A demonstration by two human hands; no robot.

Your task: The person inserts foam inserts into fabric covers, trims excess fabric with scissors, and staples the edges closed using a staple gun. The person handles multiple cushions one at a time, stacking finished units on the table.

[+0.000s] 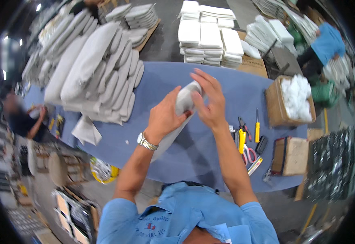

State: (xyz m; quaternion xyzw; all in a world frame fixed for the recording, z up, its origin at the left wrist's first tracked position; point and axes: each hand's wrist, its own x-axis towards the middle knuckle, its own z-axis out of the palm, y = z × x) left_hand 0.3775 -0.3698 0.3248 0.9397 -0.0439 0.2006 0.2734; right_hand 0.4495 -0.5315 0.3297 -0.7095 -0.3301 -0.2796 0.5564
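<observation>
A pale grey padded cushion (168, 143) is tilted up on its edge over the blue tabletop (204, 152), in front of my body. My left hand (164, 116), with a metal watch on its wrist, grips it near the upper end, thumb across the near face. At that same end my right hand (211, 99) has its fingers stretched out and apart, with the thumb against or very close to the fabric. The cushion's far side is hidden, and its upper end is slightly blurred.
Stacked grey cushions (100, 77) rise at the left beside a folded cloth piece (87, 131). Pliers (244, 126), scissors (248, 154) and a yellow screwdriver (257, 129) lie at right, near a carton of white stuffing (273, 101). White pads (210, 34) are piled beyond the table. Other people work nearby.
</observation>
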